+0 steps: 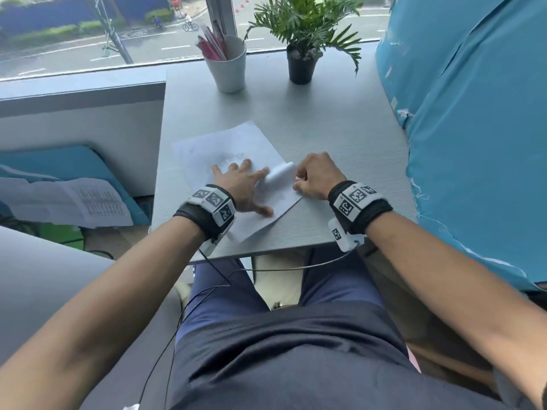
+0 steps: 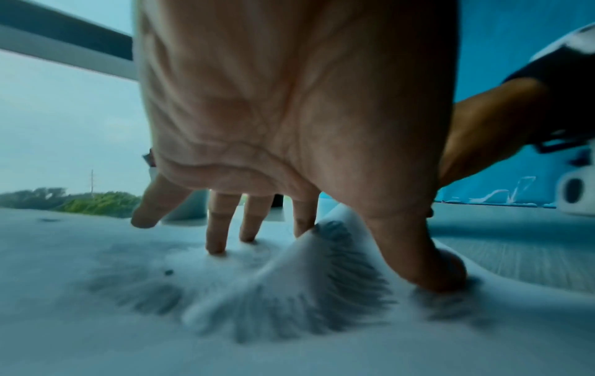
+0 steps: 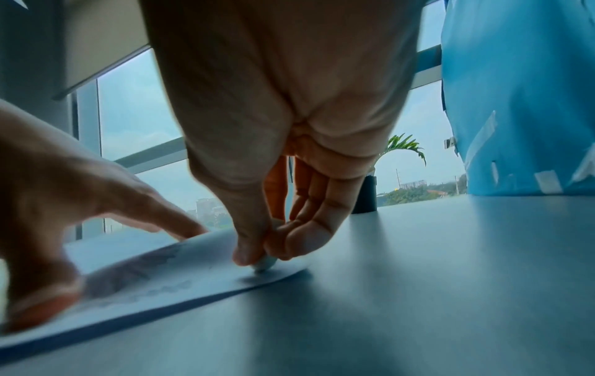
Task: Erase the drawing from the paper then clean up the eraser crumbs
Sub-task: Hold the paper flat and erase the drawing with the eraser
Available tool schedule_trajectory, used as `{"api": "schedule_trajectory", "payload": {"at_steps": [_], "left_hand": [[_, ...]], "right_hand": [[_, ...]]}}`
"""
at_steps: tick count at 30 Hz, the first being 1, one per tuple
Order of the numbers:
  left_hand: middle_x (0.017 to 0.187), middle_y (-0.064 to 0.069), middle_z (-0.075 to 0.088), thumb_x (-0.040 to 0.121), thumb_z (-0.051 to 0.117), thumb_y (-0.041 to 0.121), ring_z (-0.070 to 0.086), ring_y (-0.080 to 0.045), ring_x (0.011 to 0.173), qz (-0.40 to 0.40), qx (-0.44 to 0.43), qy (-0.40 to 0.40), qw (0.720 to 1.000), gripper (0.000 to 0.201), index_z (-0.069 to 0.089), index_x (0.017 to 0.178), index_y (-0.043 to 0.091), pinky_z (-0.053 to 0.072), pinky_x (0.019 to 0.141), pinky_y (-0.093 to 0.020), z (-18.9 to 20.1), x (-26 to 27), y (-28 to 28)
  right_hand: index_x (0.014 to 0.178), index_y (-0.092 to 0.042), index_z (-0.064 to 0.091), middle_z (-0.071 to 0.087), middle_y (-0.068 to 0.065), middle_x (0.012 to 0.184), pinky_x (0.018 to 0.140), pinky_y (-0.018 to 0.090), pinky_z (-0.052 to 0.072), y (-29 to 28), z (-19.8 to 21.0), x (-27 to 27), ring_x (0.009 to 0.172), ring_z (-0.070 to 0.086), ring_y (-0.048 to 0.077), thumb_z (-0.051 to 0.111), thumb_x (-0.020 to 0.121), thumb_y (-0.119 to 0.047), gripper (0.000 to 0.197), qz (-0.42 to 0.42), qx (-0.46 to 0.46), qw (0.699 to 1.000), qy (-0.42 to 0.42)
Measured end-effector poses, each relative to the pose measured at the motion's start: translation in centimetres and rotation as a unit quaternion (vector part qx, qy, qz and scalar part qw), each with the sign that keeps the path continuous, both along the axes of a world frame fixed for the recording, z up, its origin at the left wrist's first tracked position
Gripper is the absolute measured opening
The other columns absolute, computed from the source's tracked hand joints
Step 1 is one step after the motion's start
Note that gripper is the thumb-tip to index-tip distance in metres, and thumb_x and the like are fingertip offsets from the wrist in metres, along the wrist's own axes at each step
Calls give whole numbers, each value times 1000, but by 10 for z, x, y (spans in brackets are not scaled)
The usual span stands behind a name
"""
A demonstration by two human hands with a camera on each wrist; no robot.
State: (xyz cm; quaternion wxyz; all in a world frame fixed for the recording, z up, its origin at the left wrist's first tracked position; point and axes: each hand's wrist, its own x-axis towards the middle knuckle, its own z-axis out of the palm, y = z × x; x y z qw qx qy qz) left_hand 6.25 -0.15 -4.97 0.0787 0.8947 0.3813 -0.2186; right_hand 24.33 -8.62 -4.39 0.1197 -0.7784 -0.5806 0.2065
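Still the rubbing-out step: left hand (image 1: 242, 187) lies flat, fingers spread, pinning the paper (image 1: 213, 146) (it has buckled). Right hand (image 1: 316, 176) pinches the eraser (image 3: 264, 264). Next: flatten, rub the grey marks.

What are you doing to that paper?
A person is rubbing a pencil drawing off a sheet of paper on a grey table. The left hand presses flat on the sheet with spread fingers to hold it. The right hand pinches a small eraser against the sheet near its right edge, where the paper has buckled up into a ridge. Grey pencil smudges still show, so the erasing isn't finished.
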Motion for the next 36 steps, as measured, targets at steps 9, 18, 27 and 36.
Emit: {"api": "schedule_trajectory", "payload": {"at_steps": [9,18,27,36], "left_hand": [[168,1,-7,68,79,64,-6,-22,154,-72,-121,-96,985,121,6,160,34,5,118,-69,-7,8,6],[162,7,-29,50,84,73,-27,-21,149,-71,-144,-50,986,150,-19,154,41,-12,107,-73,-13,11,5],[160,10,-33,44,82,78,-31,-21,147,-63,-146,-36,987,155,-21,153,40,-12,109,-75,-15,12,7],[160,7,-34,41,84,76,-33,-26,146,-64,-142,-13,988,157,-22,152,42,-11,107,-78,-10,14,3]], "right_hand": [[81,-13,73,71,6,86,73,30,56,31,6,9,79,66,21,84,72,-20,15,8,0,1000,-22],[82,-12,78,73,1,77,63,20,49,10,2,-23,67,64,11,79,79,-24,13,108,-19,993,41],[78,-9,77,72,2,74,62,24,55,7,6,-22,68,67,15,80,75,-25,16,129,-35,990,51],[73,-11,77,70,0,70,63,27,54,7,0,-16,64,63,13,81,72,-27,17,93,-5,994,65]]}}
